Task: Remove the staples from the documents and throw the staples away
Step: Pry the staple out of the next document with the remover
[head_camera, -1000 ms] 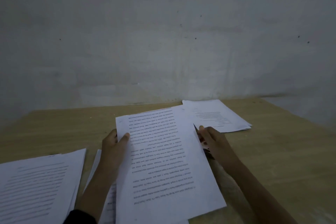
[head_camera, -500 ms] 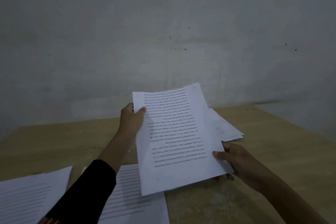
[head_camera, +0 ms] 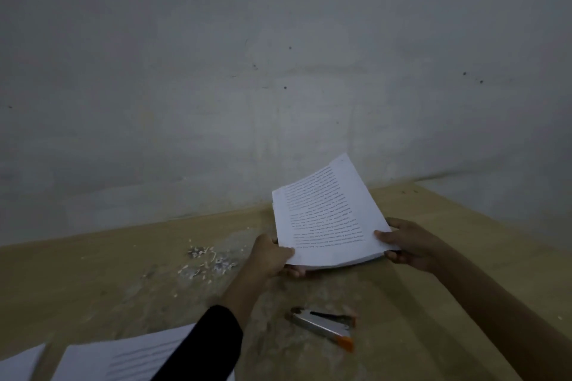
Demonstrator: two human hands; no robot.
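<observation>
Document stack (head_camera: 325, 213) being gripped at both near corners.

The fingers (head_camera: 286, 252) of the left hand (head_camera: 269, 257) are being curled round the near left corner, thumb on top; the right hand (head_camera: 408, 244) is being clamped likewise on the near right corner. The stack is being held over the right-centre worktop (head_camera: 93, 281), far end tilted up toward the wall. A scatter of small pale bits (head_camera: 207, 260) is being noted just left of the left hand, an orange-tipped stapler (head_camera: 325, 323) nearer the person and apart from both hands, and loose sheets (head_camera: 130, 359) at the near left edge.
</observation>
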